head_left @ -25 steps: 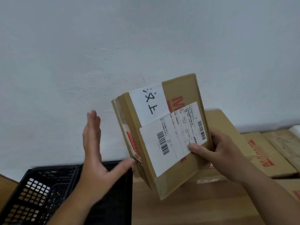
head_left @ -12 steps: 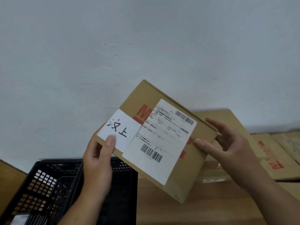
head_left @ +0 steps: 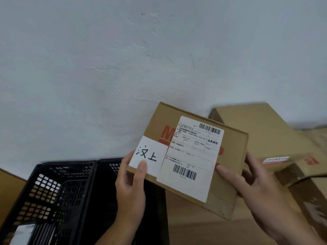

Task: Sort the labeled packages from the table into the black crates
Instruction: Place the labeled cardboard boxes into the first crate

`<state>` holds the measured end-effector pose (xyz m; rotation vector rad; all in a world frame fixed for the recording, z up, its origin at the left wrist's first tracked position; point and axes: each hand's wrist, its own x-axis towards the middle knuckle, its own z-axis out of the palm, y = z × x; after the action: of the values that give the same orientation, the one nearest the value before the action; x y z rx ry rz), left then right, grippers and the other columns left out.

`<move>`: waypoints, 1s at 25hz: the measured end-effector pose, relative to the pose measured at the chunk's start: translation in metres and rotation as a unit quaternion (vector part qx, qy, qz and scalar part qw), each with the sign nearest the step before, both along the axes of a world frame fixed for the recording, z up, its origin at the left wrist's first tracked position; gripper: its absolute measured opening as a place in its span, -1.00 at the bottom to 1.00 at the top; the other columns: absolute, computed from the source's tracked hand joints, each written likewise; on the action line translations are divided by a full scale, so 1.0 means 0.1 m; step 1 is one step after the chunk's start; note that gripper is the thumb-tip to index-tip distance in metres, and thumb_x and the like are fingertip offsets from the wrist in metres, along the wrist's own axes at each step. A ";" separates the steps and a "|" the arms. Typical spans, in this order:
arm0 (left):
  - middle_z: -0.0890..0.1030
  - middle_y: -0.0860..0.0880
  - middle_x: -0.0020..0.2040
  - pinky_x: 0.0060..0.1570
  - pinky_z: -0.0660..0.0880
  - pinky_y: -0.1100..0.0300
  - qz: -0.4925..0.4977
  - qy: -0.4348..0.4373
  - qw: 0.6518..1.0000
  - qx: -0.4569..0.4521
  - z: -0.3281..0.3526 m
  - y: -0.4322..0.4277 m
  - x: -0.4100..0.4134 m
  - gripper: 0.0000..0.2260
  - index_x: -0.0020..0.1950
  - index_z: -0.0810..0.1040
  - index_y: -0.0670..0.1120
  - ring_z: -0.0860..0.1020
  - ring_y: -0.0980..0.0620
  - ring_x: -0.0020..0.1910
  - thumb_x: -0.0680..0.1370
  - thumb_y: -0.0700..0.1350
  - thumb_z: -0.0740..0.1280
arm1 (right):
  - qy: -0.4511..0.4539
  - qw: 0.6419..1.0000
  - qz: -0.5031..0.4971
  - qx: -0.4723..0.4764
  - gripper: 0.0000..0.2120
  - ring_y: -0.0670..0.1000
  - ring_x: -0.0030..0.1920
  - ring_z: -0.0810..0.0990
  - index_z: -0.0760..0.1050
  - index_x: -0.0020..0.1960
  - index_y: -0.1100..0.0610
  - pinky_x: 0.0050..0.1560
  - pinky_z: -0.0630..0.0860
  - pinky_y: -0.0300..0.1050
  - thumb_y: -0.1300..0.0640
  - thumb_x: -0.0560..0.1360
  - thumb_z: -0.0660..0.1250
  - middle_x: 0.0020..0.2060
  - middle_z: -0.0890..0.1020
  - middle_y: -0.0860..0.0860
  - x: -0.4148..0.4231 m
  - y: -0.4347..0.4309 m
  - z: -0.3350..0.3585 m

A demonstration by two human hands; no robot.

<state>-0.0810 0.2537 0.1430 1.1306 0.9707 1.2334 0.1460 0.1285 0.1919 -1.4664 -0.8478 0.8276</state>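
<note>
A flat brown cardboard package [head_left: 231, 156] is held up between both hands, its labelled face toward me. It carries a white shipping label with barcodes and a white handwritten tag at its left corner. My left hand [head_left: 131, 188] grips that left corner, thumb on the tag. My right hand [head_left: 247, 183] holds the right edge, thumb on the front face and fingers behind. Two black perforated crates stand side by side below left: the left crate [head_left: 40, 184] and the right crate [head_left: 106, 167], which lies partly under the package.
More brown cardboard boxes [head_left: 261, 131] are piled on the wooden table [head_left: 194, 230] at the right, against a white wall. A white-labelled item [head_left: 23, 232] lies in the left crate's bottom.
My left hand has taken hold of the package's left corner. The package has turned from nearly upright to flatter, label facing me, and has shifted slightly lower over the right crate.
</note>
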 end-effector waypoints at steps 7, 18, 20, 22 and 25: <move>0.71 0.07 0.09 -0.11 0.65 0.09 -0.071 0.054 0.995 0.047 0.03 -0.12 -0.55 -0.73 0.05 0.55 0.27 0.70 0.06 0.04 0.40 0.28 0.39 | -0.011 0.997 -0.074 -0.009 -0.18 -0.05 0.25 0.64 0.49 0.37 -0.17 0.06 0.67 -0.08 -0.27 0.17 0.67 0.23 0.68 -0.10 -0.51 -0.36 0.05; 0.73 0.12 0.01 -0.10 0.58 0.35 -0.035 0.123 0.990 0.067 0.25 -0.79 -2.02 -0.76 0.00 0.62 0.19 0.69 0.19 -0.01 0.45 0.28 0.36 | 0.001 0.997 -0.077 0.026 -0.28 -0.08 0.13 0.70 0.52 0.32 -0.07 -0.09 0.67 -0.21 -0.22 0.23 0.62 0.13 0.71 -0.14 -1.79 -0.70 0.05; 0.73 0.12 0.02 -0.11 0.59 0.36 -0.027 0.129 0.989 0.065 0.30 -0.86 -2.32 -0.74 0.01 0.61 0.19 0.69 0.18 0.00 0.45 0.30 0.36 | 0.001 0.998 -0.069 0.016 -0.29 -0.04 0.16 0.69 0.54 0.33 -0.11 0.01 0.69 0.01 -0.27 0.24 0.61 0.14 0.71 -0.11 -2.08 -0.70 0.06; 0.72 0.13 0.02 -0.12 0.59 0.36 -0.020 0.128 0.990 0.061 0.31 -0.87 -2.60 -0.74 0.01 0.60 0.20 0.69 0.19 0.00 0.45 0.31 0.36 | -0.006 0.998 -0.060 0.006 -0.27 0.00 0.20 0.66 0.54 0.33 -0.16 0.09 0.67 0.17 -0.33 0.21 0.58 0.19 0.69 -0.07 -2.34 -0.67 0.08; 0.73 0.12 0.02 -0.11 0.60 0.34 -0.008 0.128 0.990 0.055 0.28 -0.82 -3.07 -0.71 0.02 0.60 0.18 0.69 0.18 0.00 0.44 0.32 0.36 | -0.010 0.999 -0.043 -0.002 -0.26 0.02 0.22 0.65 0.54 0.34 -0.21 0.10 0.66 0.21 -0.37 0.20 0.57 0.23 0.65 -0.06 -2.76 -0.54 0.09</move>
<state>-0.3879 0.1717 0.1706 1.4062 1.0909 1.1588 -0.1304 0.0741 0.2013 -1.5062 -0.7939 0.7523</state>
